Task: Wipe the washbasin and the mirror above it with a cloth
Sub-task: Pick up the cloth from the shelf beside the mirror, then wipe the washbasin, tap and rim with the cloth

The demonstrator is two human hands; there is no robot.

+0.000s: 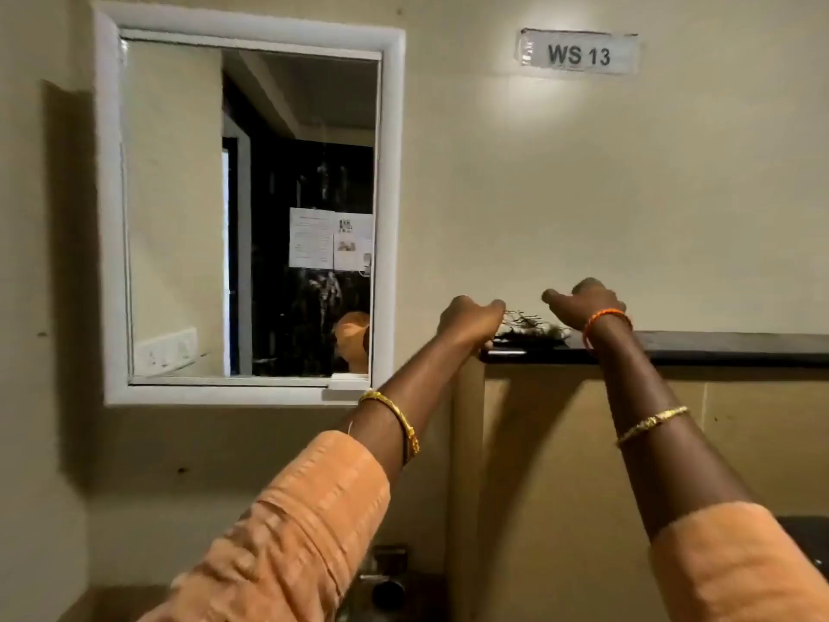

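Hanging on the beige wall at the left, a mirror in a white frame is seen, with papers on a dark surface and a bit of orange cloth reflected in it. Below it, at the bottom edge, a metal tap is partly seen between the two orange sleeves. To the right of the mirror, both arms are raised to a dark shelf. The left hand is curled, its fingers closed on the left end of a patterned cloth that lies on the shelf; a gold bangle is worn on that forearm. The right hand is set just beside the cloth's right end, fingers bent downward; whether the cloth is gripped by it cannot be told. An orange thread and another gold bangle are worn on that arm. Higher on the wall, a label reading "WS 13" is fixed.
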